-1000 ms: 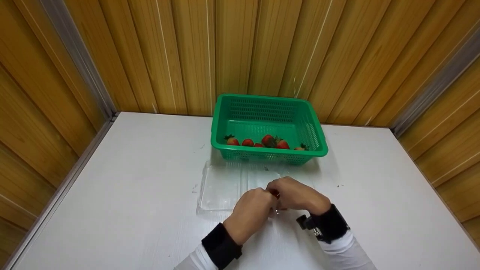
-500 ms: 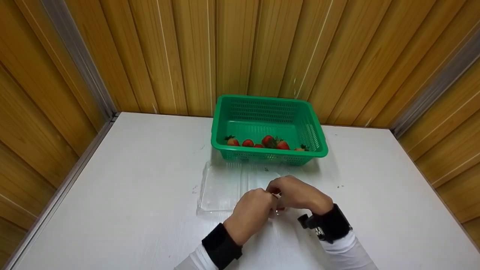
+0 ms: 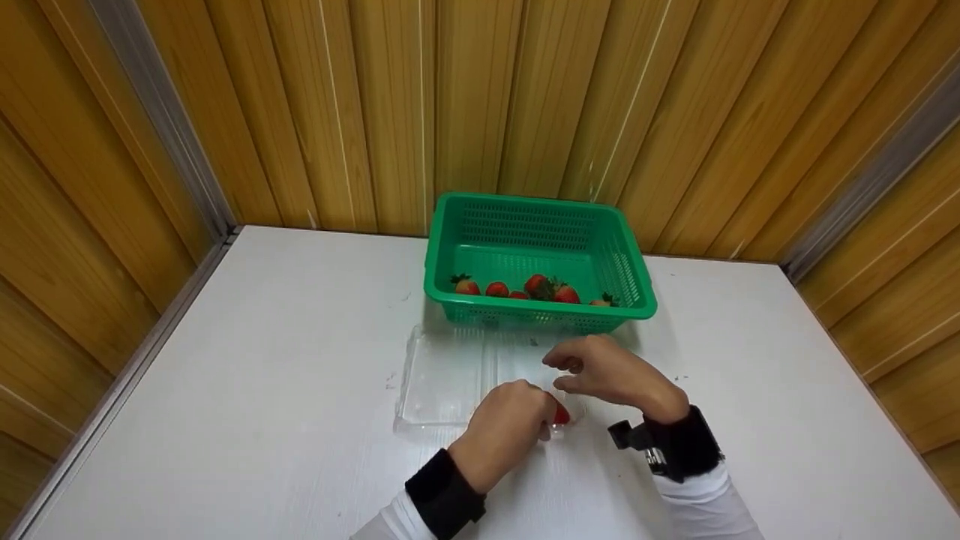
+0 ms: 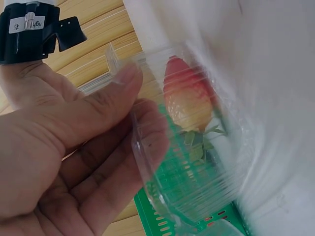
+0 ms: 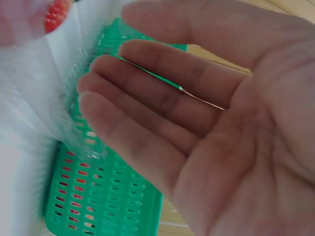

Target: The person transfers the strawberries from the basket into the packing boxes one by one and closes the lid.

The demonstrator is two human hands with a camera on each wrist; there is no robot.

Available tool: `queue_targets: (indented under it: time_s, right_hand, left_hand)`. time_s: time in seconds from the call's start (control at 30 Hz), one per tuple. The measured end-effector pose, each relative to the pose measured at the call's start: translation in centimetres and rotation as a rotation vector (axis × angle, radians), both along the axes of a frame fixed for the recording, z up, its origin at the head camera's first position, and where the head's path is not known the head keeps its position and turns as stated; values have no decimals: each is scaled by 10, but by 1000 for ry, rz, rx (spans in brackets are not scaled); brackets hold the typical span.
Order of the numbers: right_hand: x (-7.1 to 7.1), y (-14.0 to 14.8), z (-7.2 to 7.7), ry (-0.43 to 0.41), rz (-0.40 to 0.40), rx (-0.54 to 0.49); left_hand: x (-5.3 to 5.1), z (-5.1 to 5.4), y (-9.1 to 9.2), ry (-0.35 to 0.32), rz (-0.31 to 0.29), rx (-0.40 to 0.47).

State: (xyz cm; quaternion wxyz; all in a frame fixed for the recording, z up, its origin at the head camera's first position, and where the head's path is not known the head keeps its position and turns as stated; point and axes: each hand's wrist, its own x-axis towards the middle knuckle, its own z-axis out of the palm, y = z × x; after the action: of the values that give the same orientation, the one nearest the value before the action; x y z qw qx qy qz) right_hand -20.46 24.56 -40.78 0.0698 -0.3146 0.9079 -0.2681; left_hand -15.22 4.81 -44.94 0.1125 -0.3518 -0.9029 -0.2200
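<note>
A clear plastic box [image 3: 442, 375] lies unfolded on the table in front of the green basket. My left hand [image 3: 508, 424] is at its near right part; in the left wrist view the thumb and fingers of that hand [image 4: 83, 132] pinch the clear wall [image 4: 147, 172]. Inside, behind the plastic, lies a red and pale strawberry [image 4: 187, 93] with green leaves; its red side [image 3: 559, 412] shows beside the left hand. My right hand [image 3: 619, 375] hangs above the box's right side, empty, fingers loosely bent and apart from the thumb, as the right wrist view of the palm [image 5: 197, 123] confirms.
The green basket [image 3: 540, 304] stands behind the box, near the back wall, with several strawberries [image 3: 566, 294] along its front side. Wood-patterned panels [image 3: 480, 97] enclose the white table [image 3: 300, 337] at the back and sides.
My right hand has let go of the strawberry and moved up and to the right, its fingers parting. The strawberry's red side shows more. My left hand stays nearly where it was.
</note>
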Motion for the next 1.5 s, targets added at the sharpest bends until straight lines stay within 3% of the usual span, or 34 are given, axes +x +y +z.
queue_targets:
  time_s: [0.23, 0.53, 0.8, 0.97, 1.23, 1.5]
  right_hand:
    - [-5, 9, 10, -8, -67, -72]
    - [-8, 25, 22, 49, -190, -180]
    - [-25, 13, 25, 126, -253, -248]
    - [-31, 15, 26, 180, -306, -272]
    - [-43, 20, 29, 189, -371, -260]
    - [-57, 24, 33, 191, -426, -260]
  left_hand:
    - [-2, -2, 1, -14, -24, 20]
    - [-2, -3, 4, -69, -37, 20]
    - [0, -3, -6, -123, 2, 29]
    - [1, -2, -4, -92, -7, 27]
    - [0, 1, -4, -120, -14, 45]
    - [-1, 2, -2, -87, -12, 41]
